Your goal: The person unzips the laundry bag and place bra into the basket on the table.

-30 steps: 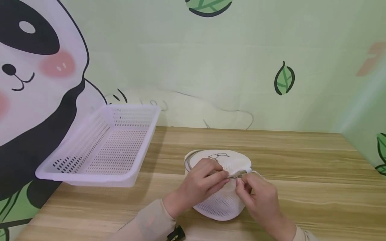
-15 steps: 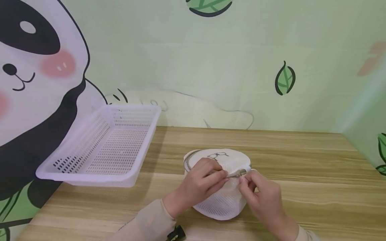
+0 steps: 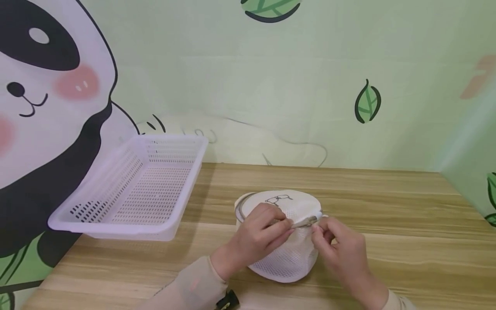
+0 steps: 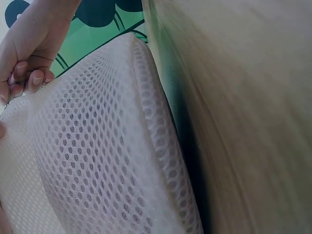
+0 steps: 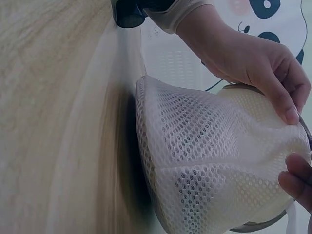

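Observation:
A round white mesh laundry bag (image 3: pixel 286 260) stands on the wooden table, its top lid (image 3: pixel 298 202) printed with a small line drawing. A grey-brown zipper (image 3: pixel 304 222) runs along the lid's edge. My left hand (image 3: pixel 255 232) pinches the zipper edge at the front of the bag. Just to its right, my right hand (image 3: pixel 345 254) pinches at the zipper's right-hand end, thumb against curled fingers; the small pull is mostly hidden by the fingertips. From the right wrist view, the bag's mesh side (image 5: pixel 195 141) looks dented between the hands. The left wrist view shows the mesh wall (image 4: pixel 97 141) close up.
A white perforated plastic basket (image 3: pixel 155 193) stands on the table at the left, with nothing seen inside it. Behind the table hangs a green backdrop (image 3: pixel 217 86) with a panda and leaves. A black object (image 3: pixel 227 300) shows by the left sleeve.
My right hand has slid a little to the right along the zipper, away from the left hand. The left hand keeps its grip in the same spot.

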`<move>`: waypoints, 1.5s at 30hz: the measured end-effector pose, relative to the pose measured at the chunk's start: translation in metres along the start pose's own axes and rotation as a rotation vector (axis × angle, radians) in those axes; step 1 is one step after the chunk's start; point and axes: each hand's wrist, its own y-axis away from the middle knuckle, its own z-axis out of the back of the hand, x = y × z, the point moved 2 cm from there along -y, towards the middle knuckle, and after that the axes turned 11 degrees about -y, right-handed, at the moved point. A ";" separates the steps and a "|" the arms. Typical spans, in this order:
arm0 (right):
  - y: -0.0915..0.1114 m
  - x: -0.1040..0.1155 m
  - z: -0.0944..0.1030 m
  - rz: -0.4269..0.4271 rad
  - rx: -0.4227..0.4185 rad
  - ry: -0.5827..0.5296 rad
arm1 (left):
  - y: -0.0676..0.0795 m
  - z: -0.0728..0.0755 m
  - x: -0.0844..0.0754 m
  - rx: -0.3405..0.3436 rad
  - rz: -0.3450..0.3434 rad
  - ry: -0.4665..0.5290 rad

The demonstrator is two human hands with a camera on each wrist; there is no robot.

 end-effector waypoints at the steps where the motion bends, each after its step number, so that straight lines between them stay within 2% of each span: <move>1: 0.000 -0.001 0.000 0.000 0.000 -0.001 | 0.000 0.000 0.000 0.000 -0.002 -0.008; 13: 0.001 -0.006 0.002 0.004 0.015 0.018 | -0.002 -0.003 -0.008 -0.001 -0.053 -0.114; 23: 0.000 -0.010 0.002 0.009 0.033 0.018 | -0.004 -0.003 -0.007 -0.015 -0.075 -0.132; 26: 0.001 -0.012 0.003 -0.002 0.052 -0.010 | -0.002 -0.003 -0.007 -0.007 -0.069 -0.123; 33: 0.002 -0.014 0.009 -0.056 0.110 -0.030 | 0.002 -0.005 -0.010 0.064 -0.065 -0.107; 40: 0.001 -0.013 0.011 -0.104 0.134 -0.019 | 0.002 -0.007 -0.012 0.071 -0.044 -0.114; 45: 0.000 -0.011 0.012 -0.143 0.161 -0.012 | 0.000 -0.006 -0.012 0.078 0.010 -0.099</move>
